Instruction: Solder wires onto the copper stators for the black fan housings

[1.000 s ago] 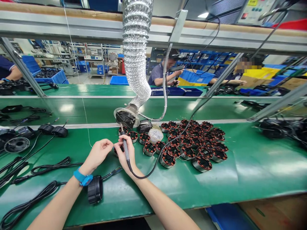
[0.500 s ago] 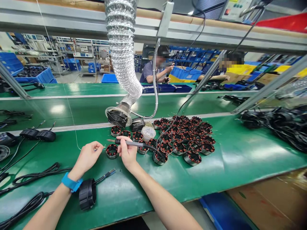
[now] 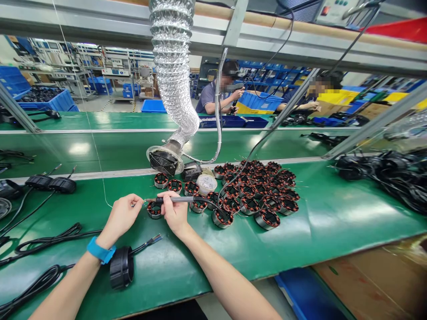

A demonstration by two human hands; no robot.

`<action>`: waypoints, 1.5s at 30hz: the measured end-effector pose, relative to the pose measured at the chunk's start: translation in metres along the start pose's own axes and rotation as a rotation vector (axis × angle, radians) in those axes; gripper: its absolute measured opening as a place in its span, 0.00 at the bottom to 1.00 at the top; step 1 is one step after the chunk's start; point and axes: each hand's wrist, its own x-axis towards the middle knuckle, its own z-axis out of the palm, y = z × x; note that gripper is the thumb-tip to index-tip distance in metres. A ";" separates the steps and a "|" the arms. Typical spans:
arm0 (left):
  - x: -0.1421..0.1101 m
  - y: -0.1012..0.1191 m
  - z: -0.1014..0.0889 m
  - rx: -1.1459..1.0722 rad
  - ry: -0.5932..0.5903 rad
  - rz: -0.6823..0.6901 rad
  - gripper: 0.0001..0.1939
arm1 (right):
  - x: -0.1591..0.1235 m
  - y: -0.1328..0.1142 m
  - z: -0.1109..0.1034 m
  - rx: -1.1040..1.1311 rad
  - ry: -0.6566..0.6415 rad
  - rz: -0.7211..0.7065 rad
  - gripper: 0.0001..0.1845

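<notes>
My right hand point(image 3: 174, 211) is wrapped round a soldering iron point(image 3: 180, 199), which lies nearly level with its tip pointing left. My left hand point(image 3: 124, 215), with a blue band at the wrist, pinches a thin solder wire point(image 3: 96, 149) that hangs down from above. Its fingertips are close to the iron's tip; whether the tip touches the fine wire ends there is too small to tell. Just below the tip stands a motor stator point(image 3: 154, 210) with copper windings, partly covered by the iron and my right hand.
Several more stators point(image 3: 248, 191) stand in rows to the right, beside a small white cup point(image 3: 207, 183). A fume extractor hose point(image 3: 173, 80) hangs over the bench. Near my left forearm lie a black round housing point(image 3: 122, 267) and coiled cables point(image 3: 50, 242). Two people sit beyond the bench.
The soldering iron has moved slightly left and down, bringing its tip to my left fingertips. My left hand has hardly moved.
</notes>
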 end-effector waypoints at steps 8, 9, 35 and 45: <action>-0.001 -0.003 0.003 0.007 0.004 0.003 0.16 | 0.000 -0.005 0.001 0.029 0.019 0.051 0.20; -0.001 -0.003 0.003 0.006 0.004 0.002 0.16 | 0.000 -0.005 0.001 0.027 0.020 0.057 0.20; 0.000 -0.004 0.004 0.036 0.045 -0.008 0.16 | 0.002 -0.015 0.002 0.111 0.124 0.198 0.22; -0.001 -0.001 0.004 0.053 0.053 -0.011 0.17 | 0.000 -0.017 0.002 0.090 0.094 0.185 0.23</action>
